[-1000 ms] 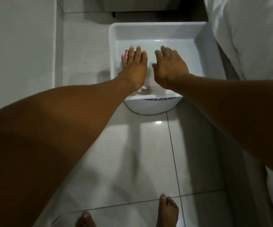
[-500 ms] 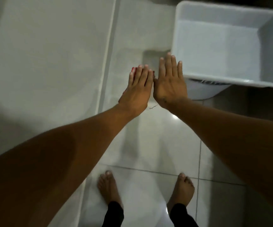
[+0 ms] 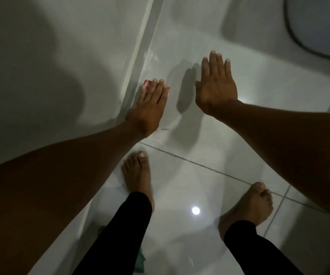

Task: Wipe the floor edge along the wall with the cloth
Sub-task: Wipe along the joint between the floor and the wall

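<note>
The left hand [image 3: 149, 108] is extended forward and down, palm facing the floor, fingers straight and held together. It lies flat over a red-and-white cloth [image 3: 146, 84], of which only a corner at the fingertips and a sliver at the thumb side show. Whether the fingers grip the cloth or only press on it cannot be told. The cloth sits at the floor edge, just beside the skirting strip [image 3: 140, 62] at the base of the wall [image 3: 41, 56], on the left of the scene.

The right hand [image 3: 216, 87] is to the right of the left hand, apart from it, palm down, fingers straight and slightly spread. It holds nothing. Its shadow falls on the tile between the two hands. Both forearms are bare and reach in from the near side of the view.

The glossy tiled floor [image 3: 229, 139] shows grey grout lines and a bright light reflection. Two bare feet [image 3: 138, 173] in black trouser legs stand near the viewer. A pale rounded object [image 3: 318, 26] with a dark rim occupies the far right corner.
</note>
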A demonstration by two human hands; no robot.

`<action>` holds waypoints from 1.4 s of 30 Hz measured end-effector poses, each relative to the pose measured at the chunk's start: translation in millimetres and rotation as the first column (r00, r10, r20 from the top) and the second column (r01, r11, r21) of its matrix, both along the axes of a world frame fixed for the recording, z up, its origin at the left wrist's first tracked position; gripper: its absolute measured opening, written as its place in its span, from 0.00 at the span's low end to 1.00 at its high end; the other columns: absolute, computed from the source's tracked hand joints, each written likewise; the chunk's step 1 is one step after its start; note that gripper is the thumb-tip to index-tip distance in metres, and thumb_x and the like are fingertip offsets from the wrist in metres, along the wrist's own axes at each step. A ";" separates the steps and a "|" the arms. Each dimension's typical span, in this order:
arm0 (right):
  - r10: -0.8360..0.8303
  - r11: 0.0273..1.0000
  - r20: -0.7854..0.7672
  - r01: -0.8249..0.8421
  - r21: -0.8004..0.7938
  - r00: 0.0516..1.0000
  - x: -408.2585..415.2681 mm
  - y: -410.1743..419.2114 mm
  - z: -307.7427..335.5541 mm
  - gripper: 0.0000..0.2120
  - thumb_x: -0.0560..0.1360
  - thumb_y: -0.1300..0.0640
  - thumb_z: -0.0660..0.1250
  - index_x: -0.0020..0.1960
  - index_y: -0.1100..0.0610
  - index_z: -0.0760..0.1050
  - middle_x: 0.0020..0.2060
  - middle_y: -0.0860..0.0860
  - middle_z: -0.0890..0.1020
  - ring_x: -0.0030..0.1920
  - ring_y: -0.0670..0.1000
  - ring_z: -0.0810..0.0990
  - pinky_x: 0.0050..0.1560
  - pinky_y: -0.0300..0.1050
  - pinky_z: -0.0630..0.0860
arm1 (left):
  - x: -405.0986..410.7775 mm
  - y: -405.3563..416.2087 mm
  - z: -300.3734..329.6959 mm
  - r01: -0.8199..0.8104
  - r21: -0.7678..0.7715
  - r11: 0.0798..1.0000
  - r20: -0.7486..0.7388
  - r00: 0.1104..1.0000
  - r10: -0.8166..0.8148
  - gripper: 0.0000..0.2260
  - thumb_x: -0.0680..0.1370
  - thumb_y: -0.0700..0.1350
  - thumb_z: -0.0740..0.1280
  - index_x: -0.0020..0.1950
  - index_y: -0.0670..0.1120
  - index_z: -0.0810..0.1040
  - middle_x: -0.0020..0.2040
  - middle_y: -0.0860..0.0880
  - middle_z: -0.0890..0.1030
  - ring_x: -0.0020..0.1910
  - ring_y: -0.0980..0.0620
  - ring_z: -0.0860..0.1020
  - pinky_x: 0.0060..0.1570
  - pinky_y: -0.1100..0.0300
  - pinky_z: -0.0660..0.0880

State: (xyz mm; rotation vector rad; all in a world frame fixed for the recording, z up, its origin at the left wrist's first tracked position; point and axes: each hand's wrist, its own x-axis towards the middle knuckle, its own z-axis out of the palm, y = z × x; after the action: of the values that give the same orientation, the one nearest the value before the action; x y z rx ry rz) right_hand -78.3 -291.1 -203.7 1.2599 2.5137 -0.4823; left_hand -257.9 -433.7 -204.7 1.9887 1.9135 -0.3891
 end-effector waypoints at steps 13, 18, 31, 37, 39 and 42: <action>0.062 0.998 -0.184 -0.055 0.043 0.981 4.6 24.8 -96.0 0.38 0.83 0.41 0.49 0.82 0.66 0.47 0.82 0.66 0.47 0.82 0.65 0.44 0.80 0.60 0.38 | -29.7 -24.9 -70.4 -0.162 0.315 0.935 0.126 0.984 0.128 0.28 0.81 0.31 0.59 0.81 0.37 0.60 0.81 0.36 0.62 0.82 0.35 0.58 0.82 0.40 0.54; 0.077 0.978 -0.305 -0.013 0.207 0.949 7.8 23.5 -120.1 0.37 0.83 0.40 0.52 0.82 0.62 0.49 0.82 0.64 0.52 0.82 0.64 0.48 0.80 0.59 0.39 | -26.8 -39.0 -83.1 -0.190 0.331 0.924 0.118 0.980 0.159 0.28 0.80 0.30 0.48 0.81 0.38 0.58 0.82 0.37 0.60 0.83 0.36 0.55 0.83 0.40 0.52; 0.092 0.956 -0.375 0.024 0.294 0.922 9.1 22.9 -125.3 0.36 0.82 0.39 0.53 0.82 0.61 0.54 0.81 0.64 0.57 0.82 0.63 0.52 0.81 0.55 0.40 | -30.8 -48.0 -95.7 -0.193 0.396 0.898 0.148 0.978 0.145 0.34 0.77 0.28 0.58 0.82 0.40 0.53 0.82 0.38 0.59 0.83 0.37 0.54 0.84 0.41 0.48; 0.066 0.960 -0.370 0.042 0.276 0.927 9.4 23.5 -125.9 0.37 0.81 0.38 0.52 0.82 0.60 0.53 0.82 0.63 0.55 0.82 0.61 0.50 0.81 0.53 0.37 | -33.3 -36.7 -87.1 -0.141 0.377 0.916 0.137 0.986 0.096 0.33 0.78 0.29 0.57 0.82 0.40 0.55 0.82 0.39 0.61 0.83 0.37 0.56 0.83 0.41 0.50; 0.072 0.962 -0.372 0.035 0.272 0.925 9.0 23.5 -125.2 0.37 0.81 0.38 0.52 0.82 0.60 0.53 0.82 0.63 0.55 0.82 0.61 0.50 0.81 0.52 0.36 | -37.0 0.1 -88.6 -0.146 0.409 0.901 0.127 0.987 0.102 0.30 0.79 0.29 0.56 0.81 0.39 0.58 0.81 0.39 0.64 0.82 0.37 0.58 0.84 0.42 0.50; 0.076 0.958 -0.366 0.034 0.285 0.928 10.3 24.2 -125.8 0.37 0.81 0.39 0.54 0.82 0.61 0.54 0.81 0.64 0.56 0.82 0.62 0.51 0.81 0.53 0.38 | -41.3 27.8 -91.1 -0.128 0.411 0.902 0.115 0.989 0.088 0.31 0.77 0.27 0.53 0.81 0.39 0.60 0.81 0.39 0.64 0.82 0.37 0.57 0.83 0.39 0.52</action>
State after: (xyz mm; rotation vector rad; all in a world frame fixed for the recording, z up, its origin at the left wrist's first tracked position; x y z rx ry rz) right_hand -68.0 -266.9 -329.6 1.3443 3.0065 -0.3919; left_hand -299.2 -405.9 -295.8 2.0903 2.1731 0.1614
